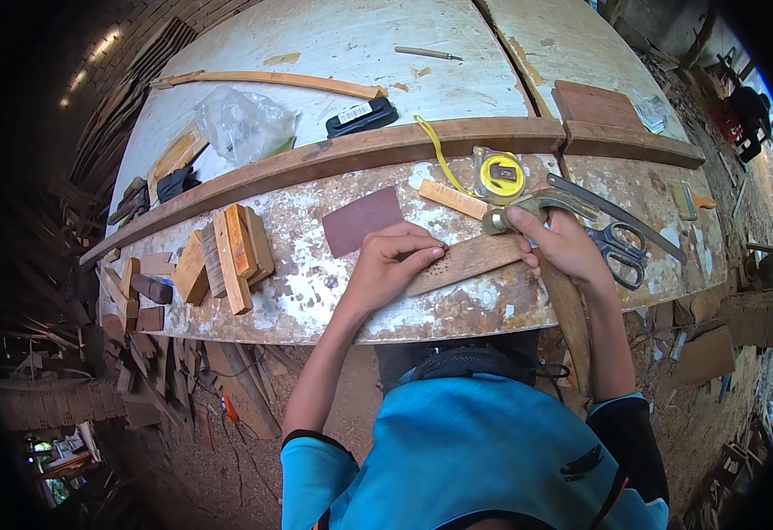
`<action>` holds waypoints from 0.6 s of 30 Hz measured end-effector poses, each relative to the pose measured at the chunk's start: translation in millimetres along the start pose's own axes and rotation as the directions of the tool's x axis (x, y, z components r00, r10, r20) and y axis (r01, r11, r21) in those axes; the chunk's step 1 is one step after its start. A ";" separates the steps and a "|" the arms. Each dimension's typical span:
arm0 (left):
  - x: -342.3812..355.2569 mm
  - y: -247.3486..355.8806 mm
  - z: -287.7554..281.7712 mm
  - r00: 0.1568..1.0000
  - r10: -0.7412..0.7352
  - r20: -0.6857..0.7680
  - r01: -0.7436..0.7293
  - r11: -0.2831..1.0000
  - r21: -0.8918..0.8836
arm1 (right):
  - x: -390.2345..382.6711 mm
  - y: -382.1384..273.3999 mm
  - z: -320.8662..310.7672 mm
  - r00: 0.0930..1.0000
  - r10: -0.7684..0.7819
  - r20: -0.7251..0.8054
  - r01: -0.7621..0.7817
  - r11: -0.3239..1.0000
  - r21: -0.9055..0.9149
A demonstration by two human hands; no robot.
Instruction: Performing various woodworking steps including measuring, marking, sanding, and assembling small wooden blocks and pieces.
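A short wooden board lies near the table's front edge, with small dark specks at its left end. Over that end is my left hand, thumb and forefinger pinched together; whatever is between the tips is too small to name. My right hand grips a claw hammer high up by its head. The hammer's round metal face is above the board's far edge, and its wooden handle hangs down along my right forearm. Behind my left hand lies a dark red sheet of sandpaper.
Near the hammer are a yellow tape measure, a wood strip, scissors, a hacksaw blade and a brush. Wood blocks sit at left. A long wooden beam crosses the table; beyond it lies a plastic bag.
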State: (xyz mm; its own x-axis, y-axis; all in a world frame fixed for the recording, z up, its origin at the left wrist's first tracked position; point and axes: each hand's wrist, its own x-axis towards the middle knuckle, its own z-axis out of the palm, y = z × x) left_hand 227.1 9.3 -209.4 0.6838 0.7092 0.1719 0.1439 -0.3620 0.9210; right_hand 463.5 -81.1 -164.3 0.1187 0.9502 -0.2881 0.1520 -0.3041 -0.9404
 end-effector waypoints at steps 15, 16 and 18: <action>-0.8 -1.6 1.6 0.999 0.028 -0.016 -0.028 1.000 0.003 | 0.4 0.3 -0.6 0.999 0.032 0.010 -0.031 0.999 -0.019; -0.9 -1.3 1.5 0.999 0.038 -0.018 -0.038 0.999 0.008 | 0.3 -0.3 -0.7 1.000 0.021 0.012 -0.020 1.000 -0.016; -0.7 -1.1 1.3 0.999 0.043 -0.021 -0.042 0.999 0.008 | 0.1 -1.0 -0.8 1.000 0.010 0.014 -0.010 1.000 -0.014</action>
State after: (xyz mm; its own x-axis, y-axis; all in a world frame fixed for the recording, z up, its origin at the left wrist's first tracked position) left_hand 227.3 8.3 -211.0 0.6739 0.7058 0.2184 0.1202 -0.3963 0.9102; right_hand 464.1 -80.8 -163.3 0.1067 0.9481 -0.2997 0.1645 -0.3141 -0.9350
